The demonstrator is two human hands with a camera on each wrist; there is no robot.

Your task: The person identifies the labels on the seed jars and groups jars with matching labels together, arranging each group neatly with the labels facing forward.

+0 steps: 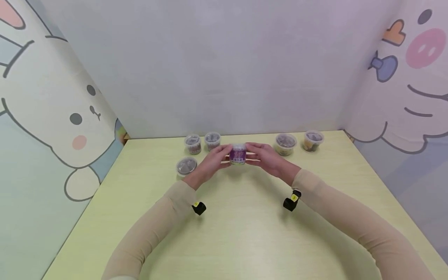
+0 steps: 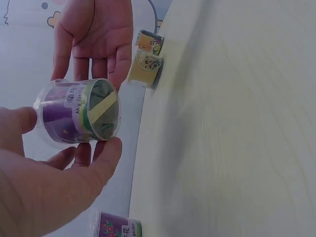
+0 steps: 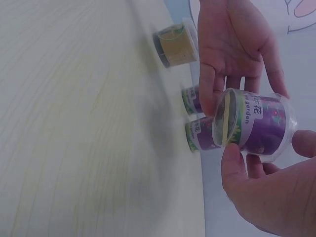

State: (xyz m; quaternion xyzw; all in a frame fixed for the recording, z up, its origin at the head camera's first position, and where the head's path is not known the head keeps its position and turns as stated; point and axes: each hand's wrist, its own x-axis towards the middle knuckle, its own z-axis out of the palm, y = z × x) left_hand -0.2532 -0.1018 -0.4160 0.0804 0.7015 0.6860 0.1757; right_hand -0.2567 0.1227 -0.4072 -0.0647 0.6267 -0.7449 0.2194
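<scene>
Near the middle of the head view, the left hand and the right hand held a purple-labelled cup between them, upright and raised above the table. Each grip pinched the cup between thumb and fingers; in the head view the lower fingers were partly hidden behind it and its small lettering was too blurred to read. The left wrist view showed its base, crossed by a pale strip. Left of centre, a grey-lidded tub was partly covered by the left arm, while two small tubs stood behind it. Two more tubs stood right of centre. Another purple cup was cut off by the left wrist view's lower edge.
</scene>
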